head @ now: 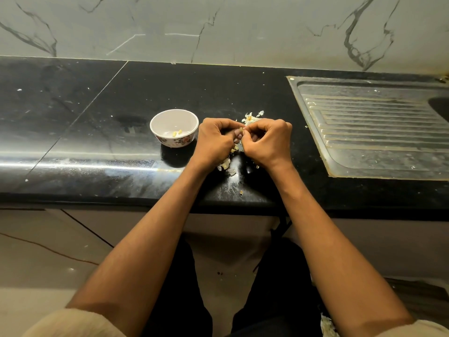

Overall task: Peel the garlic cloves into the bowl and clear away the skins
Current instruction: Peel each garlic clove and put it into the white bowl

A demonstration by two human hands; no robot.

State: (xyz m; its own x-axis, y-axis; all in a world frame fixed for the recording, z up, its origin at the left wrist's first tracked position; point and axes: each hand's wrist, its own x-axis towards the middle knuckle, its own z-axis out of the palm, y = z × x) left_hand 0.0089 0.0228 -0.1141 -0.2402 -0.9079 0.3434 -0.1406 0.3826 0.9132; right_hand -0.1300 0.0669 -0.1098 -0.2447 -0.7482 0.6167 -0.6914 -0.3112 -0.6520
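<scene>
Both hands are up close together over the black worktop (97, 113). The left hand (215, 139) is curled around a garlic clove (241, 129) and the right hand (266, 139) pinches at its tip, so both are holding the same clove. More cloves (226, 164) poke out under the left hand, and it looks like some rest on the worktop. A heap of skins (251, 117) lies just behind the hands. The bowl (174, 127) sits just left of the left hand, with about 2 peeled cloves (177, 133) inside.

To peel well, I think the left hand should hold the clove firm but not squash it. The right hand should pull the skin off in long strips. Then drop the clean clove in the bowl, not the skin.
</scene>
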